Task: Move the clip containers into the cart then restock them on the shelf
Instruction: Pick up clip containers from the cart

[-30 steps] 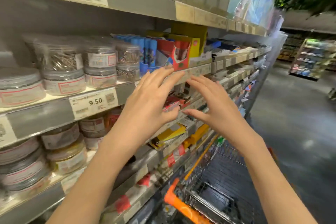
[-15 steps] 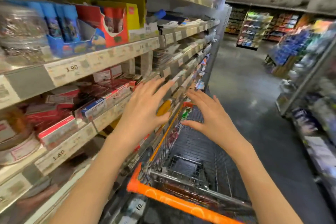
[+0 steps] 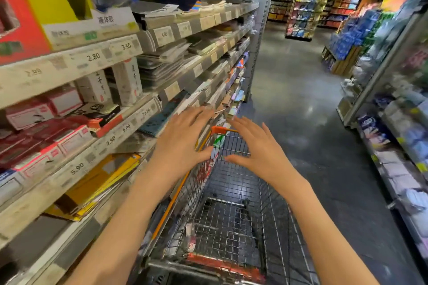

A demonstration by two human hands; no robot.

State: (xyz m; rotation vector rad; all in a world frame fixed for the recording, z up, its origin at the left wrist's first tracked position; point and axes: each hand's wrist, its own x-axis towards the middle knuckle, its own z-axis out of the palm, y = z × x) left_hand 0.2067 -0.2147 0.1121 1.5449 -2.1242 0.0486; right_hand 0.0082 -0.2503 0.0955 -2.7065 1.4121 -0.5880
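- The aisle floor (image 3: 298, 90) ran open and unobstructed ahead and to the right, bounded by shelving on both sides.
- The left shelf unit (image 3: 111, 58) carried stationery boxes, notebooks and price labels; its front edges ran close beside the cart's left side.
- The right-hand shelving (image 3: 393, 122) stood well apart from the cart, across open floor.
- The wire shopping cart (image 3: 231, 203), with orange trim on its corner and rim, stood below both arms; its basket showed bare mesh.
- The left hand (image 3: 183, 143) hovered above the cart's left rim, fingers spread and straight, holding nothing.
- The right hand (image 3: 259, 150) hovered above the basket, fingers spread, thumb toward the left hand, holding nothing.
- No clip containers could be made out on the shelves or in the cart.
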